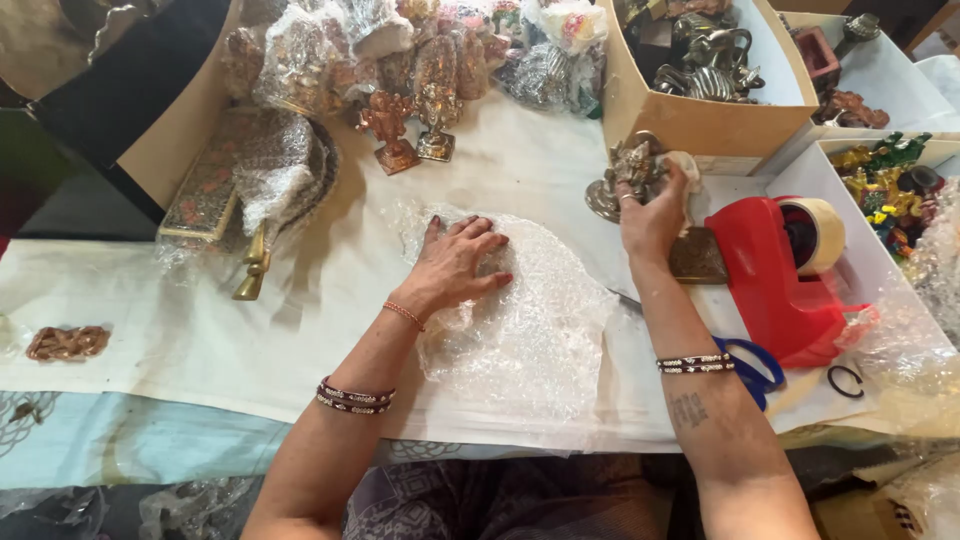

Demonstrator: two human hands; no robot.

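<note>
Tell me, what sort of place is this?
Probably a packing table in a shop or workshop that sells metal figurines. A sheet of bubble wrap lies under the left hand, the right hand grips a figurine, and a red tape dispenser stands beside boxes of more.

Bare white cloth (200,330) left of bubble wrap (520,320); red tape dispenser (780,270), cardboard box (700,110) crowd right.

Red tape dispenser (775,280), blue scissors (752,368)

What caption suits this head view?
Left hand flattens bubble wrap while right hand grips a metal figurine beside a red tape dispenser.
</note>
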